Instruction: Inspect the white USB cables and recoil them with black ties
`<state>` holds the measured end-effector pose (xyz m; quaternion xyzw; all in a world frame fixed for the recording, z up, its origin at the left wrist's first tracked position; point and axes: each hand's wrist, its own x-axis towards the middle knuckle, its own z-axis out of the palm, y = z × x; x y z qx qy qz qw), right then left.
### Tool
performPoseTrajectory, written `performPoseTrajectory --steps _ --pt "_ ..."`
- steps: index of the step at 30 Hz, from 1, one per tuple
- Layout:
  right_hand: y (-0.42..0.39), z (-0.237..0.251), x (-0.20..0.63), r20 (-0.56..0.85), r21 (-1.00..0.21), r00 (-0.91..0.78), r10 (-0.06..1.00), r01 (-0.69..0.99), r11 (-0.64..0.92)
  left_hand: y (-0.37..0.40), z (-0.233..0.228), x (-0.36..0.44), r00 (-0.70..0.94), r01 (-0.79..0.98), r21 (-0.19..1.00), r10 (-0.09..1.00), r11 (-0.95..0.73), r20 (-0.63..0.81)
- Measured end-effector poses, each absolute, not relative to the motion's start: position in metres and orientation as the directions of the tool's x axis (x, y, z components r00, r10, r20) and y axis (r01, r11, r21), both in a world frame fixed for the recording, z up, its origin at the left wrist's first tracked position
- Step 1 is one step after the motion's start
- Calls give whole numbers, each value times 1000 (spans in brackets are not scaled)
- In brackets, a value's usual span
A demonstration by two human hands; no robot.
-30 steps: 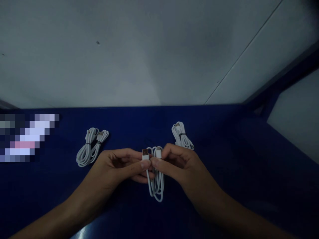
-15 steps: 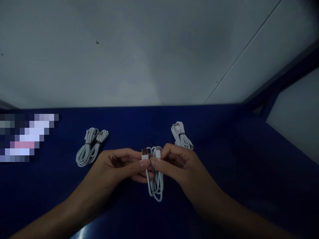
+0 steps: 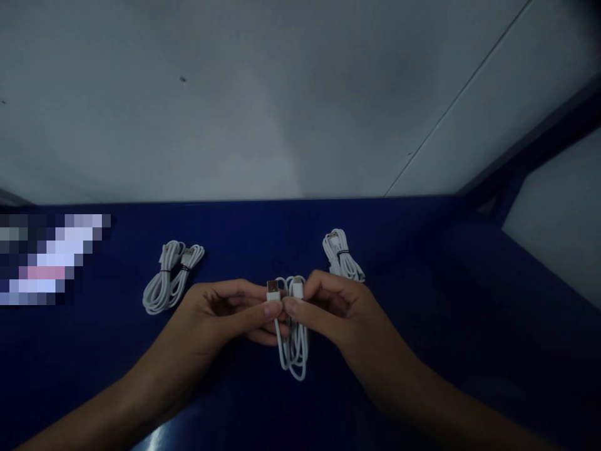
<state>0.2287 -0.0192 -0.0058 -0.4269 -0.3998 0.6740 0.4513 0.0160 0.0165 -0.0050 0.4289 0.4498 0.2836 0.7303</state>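
Note:
Between my hands is a coiled white USB cable [image 3: 297, 357], its loops hanging down over the blue table. My left hand [image 3: 230, 313] pinches it just below the flat USB plug [image 3: 273, 290], thumb in front and fingers behind. With thumb and forefinger, my right hand [image 3: 335, 307] grips the coil beside the smaller connector [image 3: 297, 287]. Both plugs point up, side by side, and the two thumbs almost touch. Part of the coil is hidden behind the thumbs.
Two white cable bundles [image 3: 162, 288] with dark ties lie left of my hands on the blue table [image 3: 263, 232]. Another tied cable bundle [image 3: 345, 254] lies behind my right hand. A pixelated patch covers something at far left. A pale wall [image 3: 235, 125] rises behind the table.

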Motion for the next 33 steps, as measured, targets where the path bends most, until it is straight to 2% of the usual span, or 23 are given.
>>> performPoseTrajectory --steps 33 --pt "-19 -7 228 -202 -921 -223 954 -287 -262 14 -7 13 451 -45 877 793 479 -410"
